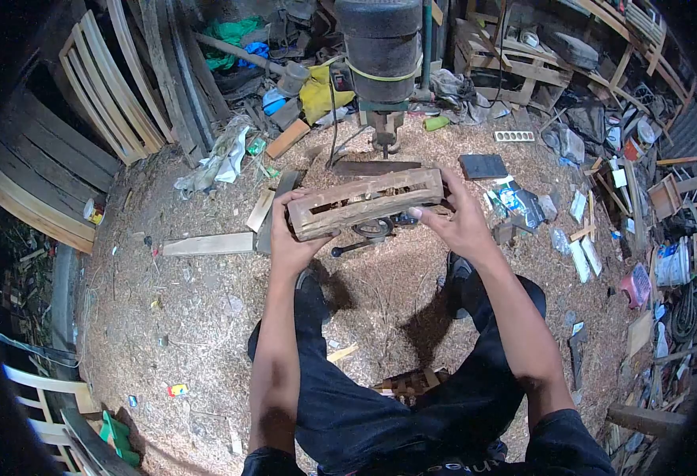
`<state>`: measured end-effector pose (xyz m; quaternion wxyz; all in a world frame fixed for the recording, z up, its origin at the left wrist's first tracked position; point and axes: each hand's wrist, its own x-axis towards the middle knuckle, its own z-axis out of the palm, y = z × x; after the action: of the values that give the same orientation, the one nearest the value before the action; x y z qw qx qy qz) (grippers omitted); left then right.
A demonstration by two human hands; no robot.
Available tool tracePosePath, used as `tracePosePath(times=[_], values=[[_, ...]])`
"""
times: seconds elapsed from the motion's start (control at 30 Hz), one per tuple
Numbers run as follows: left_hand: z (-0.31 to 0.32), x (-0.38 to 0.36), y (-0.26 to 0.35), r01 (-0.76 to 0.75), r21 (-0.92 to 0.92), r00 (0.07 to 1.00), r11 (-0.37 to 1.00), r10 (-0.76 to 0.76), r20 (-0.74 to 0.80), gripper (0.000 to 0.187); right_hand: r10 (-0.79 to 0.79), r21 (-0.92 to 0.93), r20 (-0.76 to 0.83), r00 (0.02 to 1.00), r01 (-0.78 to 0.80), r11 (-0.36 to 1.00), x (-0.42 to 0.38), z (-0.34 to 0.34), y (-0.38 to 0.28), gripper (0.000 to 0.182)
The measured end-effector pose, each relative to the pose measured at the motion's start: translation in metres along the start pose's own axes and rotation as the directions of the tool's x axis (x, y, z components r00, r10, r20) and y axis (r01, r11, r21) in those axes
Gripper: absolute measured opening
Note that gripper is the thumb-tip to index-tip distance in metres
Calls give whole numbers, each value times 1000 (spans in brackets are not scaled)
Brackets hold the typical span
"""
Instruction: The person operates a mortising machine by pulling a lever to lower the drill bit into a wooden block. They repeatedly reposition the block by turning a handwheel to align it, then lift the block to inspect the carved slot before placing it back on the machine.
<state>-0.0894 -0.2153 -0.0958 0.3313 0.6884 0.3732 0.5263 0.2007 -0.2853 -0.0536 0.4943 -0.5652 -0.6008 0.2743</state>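
A brown wooden piece [364,208] with long slots along its face is held up in front of me, tilted slightly up to the right. My left hand [290,236] grips its left end, thumb below and fingers behind. Around its right end is my right hand [460,218], with the thumb on the lower front edge. Just beyond the piece stands a drill press, its dark motor housing [380,55] above and its chuck [384,136] pointing down. Part of the press's table and a black-knobbed handle [352,247] show beneath the piece.
Sawdust and wood chips cover the ground [182,317]. A flat board [208,244] lies left of the press. Long wooden slats [98,87] lean at the upper left. Scrap, plastic and a pink basket [637,285] line the right side. Slotted wood [412,384] lies between my legs.
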Motion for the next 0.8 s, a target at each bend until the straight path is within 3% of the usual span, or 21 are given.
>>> tracePosePath(times=[0.17,0.27,0.63,0.8], values=[[0,0,1,13,-29,1000,999,-13,3,88,-14,-64,-22,1000,13,998,-1,-2,5,68],[1,3,-2,-7,-81,1000,997,7,3,87,-8,-35,-24,1000,7,999,-2,-3,0,70],[4,5,0,139,-261,990,955,-133,40,89,-280,-206,-161,947,245,947,-5,-6,-11,65],[0,6,-2,147,-188,986,971,-130,103,90,-295,-162,-159,942,270,949,-8,-10,-11,66]])
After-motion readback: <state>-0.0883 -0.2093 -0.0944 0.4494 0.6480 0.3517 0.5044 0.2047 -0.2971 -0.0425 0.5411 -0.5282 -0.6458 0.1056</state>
